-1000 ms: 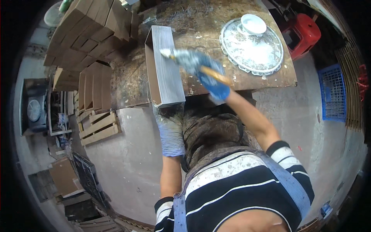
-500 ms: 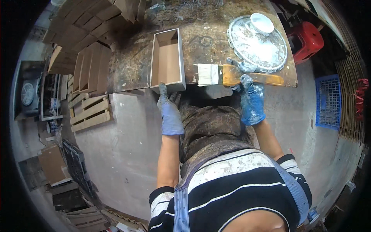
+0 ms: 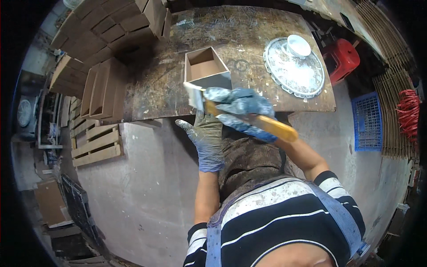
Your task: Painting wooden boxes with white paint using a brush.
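Observation:
My right hand point(image 3: 244, 107), in a blue glove smeared with white, is closed around a wide paintbrush point(image 3: 278, 128) with an orange handle. Its pale bristles point left, close to the near end of an open wooden box point(image 3: 215, 81). The box has a brown inside and grey-white outer walls; whether the bristles touch it I cannot tell. Below the brush is my left hand point(image 3: 207, 142) in a stained bluish glove, thumb stretched out to the left and clear of the box. Its fingertips are partly hidden behind the brush, so any contact with the box is unclear.
On the worn wooden table point(image 3: 164, 95) lies a round white-coated tray point(image 3: 291, 73) with a white bowl point(image 3: 298, 46) on it. Brown boxes point(image 3: 104, 89) stand along the left side. A red stool point(image 3: 341, 58), a blue crate point(image 3: 367, 122) and a wooden pallet point(image 3: 98, 144) surround the table.
The brush has swung left from beside the tray to the box's near end. My left thumb has left the box's near wall, and the box looks turned, showing more of its near face.

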Demonstrator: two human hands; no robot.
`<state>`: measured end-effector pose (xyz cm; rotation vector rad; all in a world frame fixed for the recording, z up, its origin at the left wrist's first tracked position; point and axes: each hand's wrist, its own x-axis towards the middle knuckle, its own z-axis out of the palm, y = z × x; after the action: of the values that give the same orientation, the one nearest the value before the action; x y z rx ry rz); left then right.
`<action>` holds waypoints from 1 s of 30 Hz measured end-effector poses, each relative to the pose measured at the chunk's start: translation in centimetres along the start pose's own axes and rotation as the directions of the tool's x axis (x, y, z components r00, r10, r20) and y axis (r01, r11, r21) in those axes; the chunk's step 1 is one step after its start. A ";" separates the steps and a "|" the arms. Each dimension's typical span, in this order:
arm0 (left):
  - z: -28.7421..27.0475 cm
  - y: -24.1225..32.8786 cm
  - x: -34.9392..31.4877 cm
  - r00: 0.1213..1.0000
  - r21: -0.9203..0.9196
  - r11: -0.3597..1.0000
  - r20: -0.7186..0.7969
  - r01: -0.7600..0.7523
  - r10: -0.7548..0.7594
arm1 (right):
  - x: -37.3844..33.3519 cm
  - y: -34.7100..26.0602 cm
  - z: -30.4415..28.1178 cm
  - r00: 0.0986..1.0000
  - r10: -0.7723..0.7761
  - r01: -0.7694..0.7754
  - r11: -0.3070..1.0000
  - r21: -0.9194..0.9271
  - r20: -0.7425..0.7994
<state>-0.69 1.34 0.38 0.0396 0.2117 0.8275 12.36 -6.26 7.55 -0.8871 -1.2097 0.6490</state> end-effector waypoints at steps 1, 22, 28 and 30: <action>-0.4 -0.1 0.2 0.999 0.029 0.999 -0.050 -0.018 0.020 | -0.6 1.9 -0.6 0.993 0.058 -0.062 0.998 0.028 0.102; -3.0 -0.1 0.4 0.958 -0.422 0.885 0.276 0.196 -0.081 | -0.2 1.4 -0.8 0.951 -0.033 0.124 0.952 -0.279 0.307; -3.1 -0.5 1.2 0.972 -0.087 0.996 0.235 -0.006 0.027 | -2.7 -1.2 -4.6 0.986 -0.093 0.025 0.900 -0.436 -0.135; -2.0 -0.7 1.0 0.992 -0.067 0.998 0.126 -0.020 0.028 | -4.9 -0.1 -7.1 0.922 -0.182 0.037 0.920 -0.390 -0.343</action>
<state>0.08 1.47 -1.81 0.0330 0.0646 0.8525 18.03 -11.99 4.42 -1.1932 -1.0402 0.1360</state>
